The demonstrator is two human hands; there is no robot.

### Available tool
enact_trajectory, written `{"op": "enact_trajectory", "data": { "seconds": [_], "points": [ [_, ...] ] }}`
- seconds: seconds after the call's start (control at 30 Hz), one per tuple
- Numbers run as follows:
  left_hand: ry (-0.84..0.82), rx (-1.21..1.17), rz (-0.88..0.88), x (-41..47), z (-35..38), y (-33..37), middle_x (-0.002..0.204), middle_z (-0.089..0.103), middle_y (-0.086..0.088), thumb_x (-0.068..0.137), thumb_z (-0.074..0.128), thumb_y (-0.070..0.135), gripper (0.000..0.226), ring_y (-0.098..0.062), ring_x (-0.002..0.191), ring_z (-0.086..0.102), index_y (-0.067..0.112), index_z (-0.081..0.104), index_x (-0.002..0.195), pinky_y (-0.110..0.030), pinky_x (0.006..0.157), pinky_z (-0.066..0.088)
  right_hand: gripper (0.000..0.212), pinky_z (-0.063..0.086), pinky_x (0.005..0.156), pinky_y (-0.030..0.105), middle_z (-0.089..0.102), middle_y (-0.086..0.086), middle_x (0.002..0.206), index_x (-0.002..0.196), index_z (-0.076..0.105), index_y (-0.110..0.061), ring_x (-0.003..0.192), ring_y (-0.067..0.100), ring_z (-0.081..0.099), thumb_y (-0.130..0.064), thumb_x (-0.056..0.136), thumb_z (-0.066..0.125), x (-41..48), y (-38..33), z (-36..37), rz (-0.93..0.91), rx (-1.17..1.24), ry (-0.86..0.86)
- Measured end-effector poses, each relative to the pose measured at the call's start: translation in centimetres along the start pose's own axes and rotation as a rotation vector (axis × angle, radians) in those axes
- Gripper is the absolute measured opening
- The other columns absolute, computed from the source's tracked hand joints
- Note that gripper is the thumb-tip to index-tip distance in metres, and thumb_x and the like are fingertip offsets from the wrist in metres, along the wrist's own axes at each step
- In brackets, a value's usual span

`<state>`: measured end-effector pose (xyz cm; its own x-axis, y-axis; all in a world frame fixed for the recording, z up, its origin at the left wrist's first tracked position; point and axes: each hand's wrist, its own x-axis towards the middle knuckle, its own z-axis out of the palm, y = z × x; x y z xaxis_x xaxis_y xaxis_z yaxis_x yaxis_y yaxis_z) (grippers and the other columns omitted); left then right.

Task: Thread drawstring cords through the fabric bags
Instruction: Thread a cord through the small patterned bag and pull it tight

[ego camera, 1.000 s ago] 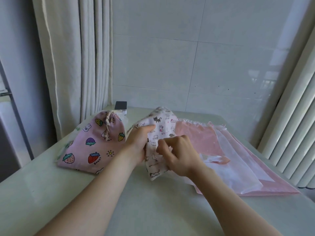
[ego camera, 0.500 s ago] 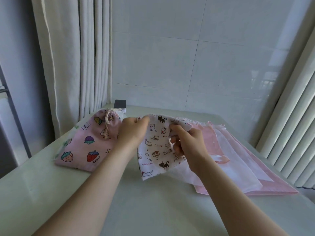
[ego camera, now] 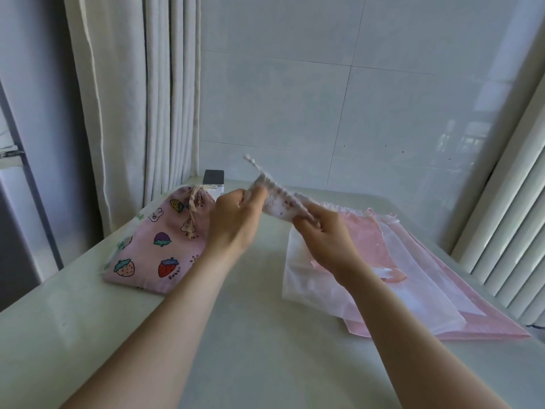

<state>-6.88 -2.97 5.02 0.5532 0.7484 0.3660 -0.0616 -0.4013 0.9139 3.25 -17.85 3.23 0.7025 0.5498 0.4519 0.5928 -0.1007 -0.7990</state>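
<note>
Your left hand (ego camera: 233, 225) has its fingers curled round the near-left end of the white printed bag (ego camera: 280, 203). Your right hand (ego camera: 327, 242) pinches the opposite end, with its fingertips tucked under the cloth and out of sight. The bag hangs in the air between both hands, above the table (ego camera: 236, 349), tilted so that one corner points up and to the left. Motion blur smears it. The print reads only as small dark and reddish marks, and whether a cord sits in its channel cannot be told. Left of your left wrist, on the table, lies the pink bag (ego camera: 156, 249), soft woven cloth printed with strawberries and rabbits. Its mouth is gathered shut by a beige drawstring cord (ego camera: 193, 203) with knotted ends. It looks plump, but its contents are hidden. Your right forearm covers part of the stack of flat bags (ego camera: 413, 278), thin sheer white and pink layers that overlap, with frilled top edges. Behind the pink bag, a small white box (ego camera: 213, 180) with a dark top is partly hidden. A pleated curtain (ego camera: 132, 98) hangs at the left, a glossy tiled wall (ego camera: 354, 98) stands behind, and ribbed slats (ego camera: 516, 231) are cut off by the right edge.
</note>
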Motion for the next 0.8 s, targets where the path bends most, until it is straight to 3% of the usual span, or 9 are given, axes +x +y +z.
{"op": "enact_trajectory", "data": {
  "seconds": [0.1, 0.2, 0.27, 0.33, 0.4, 0.53, 0.6, 0.7, 0.8],
  "points": [
    [-0.035, 0.130, -0.075, 0.3, -0.1, -1.6, 0.074, 0.067, -0.026, 0.086, 0.060, 0.051, 0.058, -0.017, 0.059, 0.050, -0.005, 0.063, 0.072, -0.028, 0.066, 0.039, 0.016, 0.045, 0.062, 0.031, 0.067, -0.002, 0.067, 0.088, 0.078, -0.023, 0.062, 0.017, 0.058, -0.018, 0.094, 0.064, -0.3, 1.5, 0.1, 0.037, -0.346, -0.018],
    [-0.097, 0.227, -0.066, 0.2, -0.4, -2.6, 0.068, 0.064, -0.027, 0.073, 0.058, 0.042, 0.044, -0.019, 0.054, 0.053, -0.001, 0.066, 0.070, -0.031, 0.064, 0.041, 0.016, 0.049, 0.081, 0.035, 0.074, -0.004, 0.084, 0.097, 0.080, -0.029, 0.085, 0.024, 0.063, -0.029, 0.089, 0.067, -0.9, 2.2, -0.1, 0.055, -0.570, -0.021],
    [-0.093, 0.243, -0.051, 0.1, -0.4, -2.7, 0.064, 0.066, -0.022, 0.077, 0.058, 0.025, 0.027, -0.017, 0.049, 0.061, -0.001, 0.068, 0.078, -0.034, 0.065, 0.052, 0.019, 0.049, 0.084, 0.037, 0.070, -0.007, 0.089, 0.098, 0.077, -0.033, 0.091, 0.023, 0.062, -0.041, 0.084, 0.069, -1.1, 2.2, -0.5, 0.067, -0.660, 0.037],
    [-0.118, 0.165, -0.077, -0.1, -0.1, -2.4, 0.063, 0.070, -0.012, 0.087, 0.053, 0.003, 0.017, -0.021, 0.054, 0.073, 0.005, 0.069, 0.093, -0.041, 0.065, 0.061, 0.025, 0.053, 0.075, 0.035, 0.068, -0.007, 0.090, 0.098, 0.075, -0.030, 0.089, 0.021, 0.062, -0.043, 0.077, 0.069, -1.4, 2.0, -0.9, 0.071, -0.641, 0.059],
    [-0.124, 0.024, -0.149, -0.3, 0.3, -2.2, 0.071, 0.069, -0.008, 0.095, 0.047, -0.003, 0.027, -0.029, 0.064, 0.077, 0.013, 0.064, 0.108, -0.044, 0.065, 0.065, 0.033, 0.054, 0.070, 0.034, 0.067, -0.008, 0.094, 0.101, 0.072, -0.027, 0.088, 0.017, 0.062, -0.043, 0.073, 0.064, -1.6, 1.6, -1.0, 0.086, -0.595, 0.082],
    [-0.132, -0.140, -0.204, 0.2, 0.9, -2.3, 0.087, 0.065, -0.009, 0.102, 0.053, 0.019, 0.012, -0.026, 0.071, 0.074, 0.013, 0.063, 0.105, -0.045, 0.071, 0.066, 0.023, 0.057, 0.076, 0.037, 0.069, -0.005, 0.097, 0.104, 0.069, -0.021, 0.083, 0.017, 0.063, -0.021, 0.082, 0.063, -1.8, 1.4, -0.6, 0.009, -0.490, 0.134],
    [-0.141, -0.187, -0.179, 0.4, 1.1, -2.5, 0.086, 0.065, -0.009, 0.104, 0.055, 0.031, 0.019, -0.023, 0.069, 0.071, 0.014, 0.063, 0.100, -0.046, 0.073, 0.066, 0.022, 0.057, 0.078, 0.037, 0.070, -0.004, 0.096, 0.108, 0.070, -0.018, 0.079, 0.016, 0.063, -0.011, 0.088, 0.065, -1.6, 1.8, -0.3, -0.062, -0.486, 0.159],
    [-0.080, -0.251, -0.123, 0.4, 1.0, -2.7, 0.078, 0.062, -0.005, 0.108, 0.052, 0.034, 0.026, -0.021, 0.063, 0.067, 0.014, 0.061, 0.094, -0.044, 0.063, 0.063, 0.025, 0.056, 0.077, 0.028, 0.070, -0.011, 0.092, 0.114, 0.070, -0.021, 0.073, 0.005, 0.065, -0.016, 0.090, 0.073, -1.7, 1.6, -0.4, -0.071, -0.382, 0.210],
    [0.020, -0.300, -0.127, 0.6, 0.6, -2.7, 0.083, 0.066, -0.010, 0.111, 0.047, 0.026, 0.023, -0.020, 0.060, 0.070, 0.014, 0.063, 0.100, -0.036, 0.053, 0.060, 0.027, 0.058, 0.077, 0.024, 0.075, -0.010, 0.094, 0.115, 0.073, -0.023, 0.082, 0.003, 0.071, -0.020, 0.088, 0.070, -1.8, 1.1, -0.6, 0.084, -0.143, 0.211]
  ]
}}
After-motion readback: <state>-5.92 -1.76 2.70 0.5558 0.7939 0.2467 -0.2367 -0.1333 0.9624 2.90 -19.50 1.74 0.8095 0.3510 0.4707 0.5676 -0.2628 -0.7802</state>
